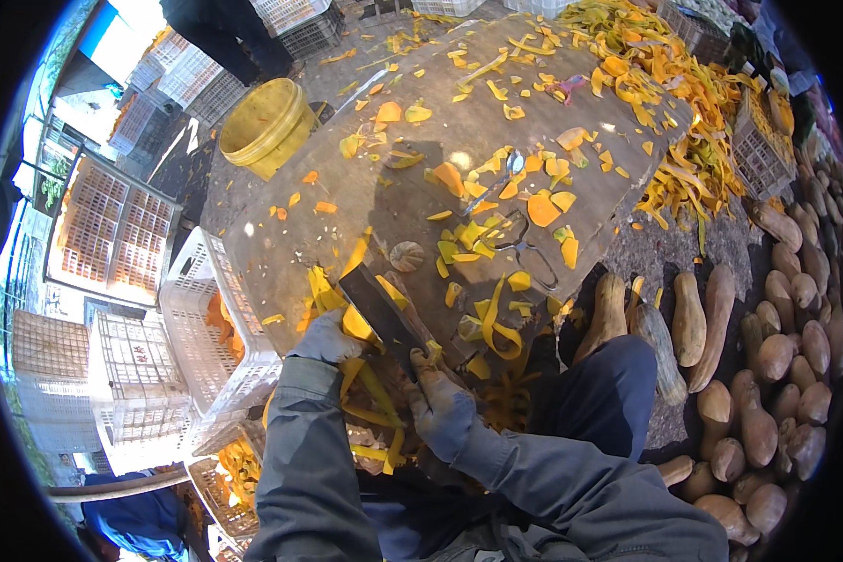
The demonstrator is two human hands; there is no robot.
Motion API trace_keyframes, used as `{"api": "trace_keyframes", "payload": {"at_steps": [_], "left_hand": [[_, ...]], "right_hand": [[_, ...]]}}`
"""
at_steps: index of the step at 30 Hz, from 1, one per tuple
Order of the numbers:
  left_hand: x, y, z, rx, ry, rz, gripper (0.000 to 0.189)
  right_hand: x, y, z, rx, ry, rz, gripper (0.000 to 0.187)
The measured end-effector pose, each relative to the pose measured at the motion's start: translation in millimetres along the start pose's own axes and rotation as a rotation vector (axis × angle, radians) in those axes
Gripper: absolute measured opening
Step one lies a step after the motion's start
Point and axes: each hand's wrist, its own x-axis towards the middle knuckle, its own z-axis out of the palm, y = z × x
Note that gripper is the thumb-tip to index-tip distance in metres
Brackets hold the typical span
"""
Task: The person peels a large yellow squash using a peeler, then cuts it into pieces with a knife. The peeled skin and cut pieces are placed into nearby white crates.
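My gloved right hand grips a cleaver, its dark, broad blade pointing away from me and to the left. The blade lies against a peeled yellow-orange squash piece. My gloved left hand holds that piece from the left, its fingertips close to the blade; how far the edge has gone in is hidden. Long strips of yellow peel hang below and between my hands. Just beyond the blade, a cut squash end rests on the brown work board.
A metal spoon and a pair of scissors lie among scraps. A peel heap spills beyond the board's right edge. Whole butternut-type squashes cover the right-hand ground. Left are a white plastic crate and a yellow bucket; another person's legs stand behind.
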Motion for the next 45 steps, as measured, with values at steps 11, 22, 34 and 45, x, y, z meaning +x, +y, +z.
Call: {"api": "trace_keyframes", "payload": {"at_steps": [11,22,34,45], "left_hand": [[10,-18,6,0.005,0.005,0.077,0.072],[-35,36,55,0.652,0.330,-0.114,0.078],[-39,25,104,0.888,0.802,0.019,0.073],[-54,39,125,0.767,0.760,-0.003,0.057]], "right_hand": [[34,15,32,-0.057,0.029,0.081,0.052],[68,21,-32,0.812,0.110,0.490,0.041],[32,44,-58,0.447,0.050,0.390,0.040],[17,35,-65,0.554,0.017,0.342,0.032]]}}
